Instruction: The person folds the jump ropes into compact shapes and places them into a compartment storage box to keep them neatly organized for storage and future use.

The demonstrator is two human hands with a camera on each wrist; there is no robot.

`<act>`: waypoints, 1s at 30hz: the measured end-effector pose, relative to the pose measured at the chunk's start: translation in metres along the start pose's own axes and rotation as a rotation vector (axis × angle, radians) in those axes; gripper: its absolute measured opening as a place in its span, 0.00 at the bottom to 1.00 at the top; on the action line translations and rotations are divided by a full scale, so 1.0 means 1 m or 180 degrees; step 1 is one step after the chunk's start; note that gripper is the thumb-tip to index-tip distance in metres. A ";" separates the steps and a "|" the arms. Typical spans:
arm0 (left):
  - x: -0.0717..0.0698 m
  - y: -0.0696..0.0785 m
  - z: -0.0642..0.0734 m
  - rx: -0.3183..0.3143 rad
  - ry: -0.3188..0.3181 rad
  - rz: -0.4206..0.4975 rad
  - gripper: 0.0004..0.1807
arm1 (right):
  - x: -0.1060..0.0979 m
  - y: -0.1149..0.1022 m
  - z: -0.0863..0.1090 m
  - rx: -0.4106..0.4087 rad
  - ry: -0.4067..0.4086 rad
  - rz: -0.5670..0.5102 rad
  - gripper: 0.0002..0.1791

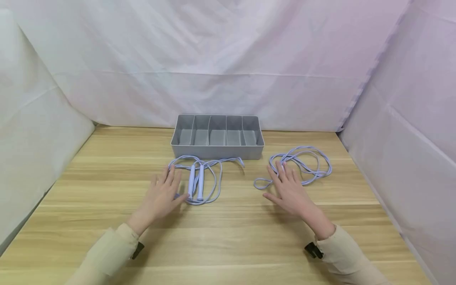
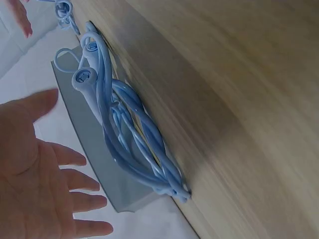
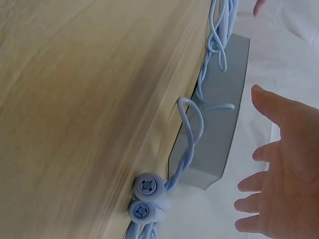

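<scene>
Two light-blue jump ropes lie coiled on the wooden table. The left jump rope point(image 1: 201, 182) has its two handles side by side, pointing away from me. My left hand point(image 1: 162, 200), fingers spread, is over its left edge in the head view; the left wrist view shows the palm point(image 2: 30, 184) with nothing in it. The right jump rope point(image 1: 317, 173) is looped, and my right hand point(image 1: 290, 194) hovers over its near left part with fingers apart, hiding most of its handles. Those handle ends point(image 3: 148, 186) show in the right wrist view, beside my empty right palm point(image 3: 289, 189).
A grey box point(image 1: 217, 152) with several compartments stands behind the ropes, near the back edge of the table point(image 1: 228, 245). White cloth point(image 1: 228, 51) hangs behind and on both sides. Each sleeve has a dark wrist device point(image 1: 313, 250) at its cuff.
</scene>
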State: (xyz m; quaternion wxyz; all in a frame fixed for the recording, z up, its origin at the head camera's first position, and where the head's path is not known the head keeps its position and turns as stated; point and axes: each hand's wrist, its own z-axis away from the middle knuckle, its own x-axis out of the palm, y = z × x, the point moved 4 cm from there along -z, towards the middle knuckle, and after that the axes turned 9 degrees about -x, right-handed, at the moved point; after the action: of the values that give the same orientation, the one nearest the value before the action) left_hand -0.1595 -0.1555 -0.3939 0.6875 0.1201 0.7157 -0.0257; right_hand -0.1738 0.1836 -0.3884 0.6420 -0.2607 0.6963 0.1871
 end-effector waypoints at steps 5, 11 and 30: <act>0.006 0.003 -0.007 -0.0040 0.0005 0.0019 0.33 | 0.000 0.000 0.000 0.0009 -0.0035 0.0060 0.46; 0.006 0.014 -0.021 -0.0248 -0.0071 0.0201 0.34 | -0.002 0.000 0.001 -0.0034 0.0019 0.0002 0.45; 0.019 0.042 -0.049 -0.1289 -0.0605 0.0193 0.53 | -0.002 -0.015 -0.011 -0.0227 -0.0008 -0.0131 0.45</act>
State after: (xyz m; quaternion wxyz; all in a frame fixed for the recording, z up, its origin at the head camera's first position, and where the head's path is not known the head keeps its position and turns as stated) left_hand -0.1991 -0.1025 -0.4046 0.7623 -0.0018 0.6344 0.1280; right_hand -0.1732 0.1656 -0.3847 0.6369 -0.2975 0.6828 0.1989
